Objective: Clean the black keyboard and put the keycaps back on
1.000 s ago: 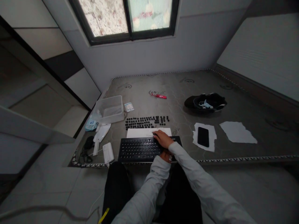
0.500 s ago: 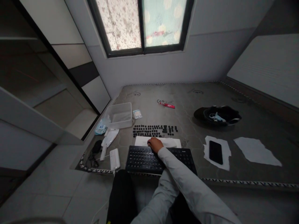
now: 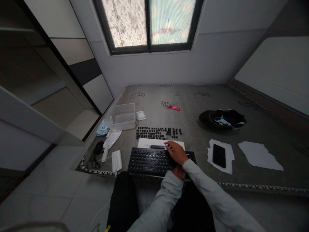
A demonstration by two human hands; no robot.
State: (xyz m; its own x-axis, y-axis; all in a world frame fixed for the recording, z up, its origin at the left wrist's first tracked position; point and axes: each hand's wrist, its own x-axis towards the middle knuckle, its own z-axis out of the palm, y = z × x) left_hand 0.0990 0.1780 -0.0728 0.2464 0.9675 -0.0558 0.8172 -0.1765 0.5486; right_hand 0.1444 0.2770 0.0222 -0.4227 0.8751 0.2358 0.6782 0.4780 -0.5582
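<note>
A black keyboard (image 3: 149,161) lies near the front edge of the grey mattress-like surface (image 3: 193,103). My right hand (image 3: 177,152) rests over its right part, with the fingertips at the end of a long black key (image 3: 156,147). That key lies on a white sheet (image 3: 147,142) just behind the keyboard. My left hand (image 3: 179,172) is at the keyboard's front edge, mostly hidden under my right forearm. Rows of loose black keycaps (image 3: 158,132) lie behind the sheet.
To the left are a clear plastic tub (image 3: 122,116), a white device (image 3: 117,160), a black mouse with cable (image 3: 98,148) and packets. To the right, a black phone (image 3: 219,155) lies on torn paper, beside another paper scrap (image 3: 259,155). Further back are a black cap (image 3: 223,118) and a red wrapper (image 3: 172,107).
My right hand drew back to the right from the white sheet onto the keyboard, and a long black key now lies on the sheet. My left hand shows again under the right forearm.
</note>
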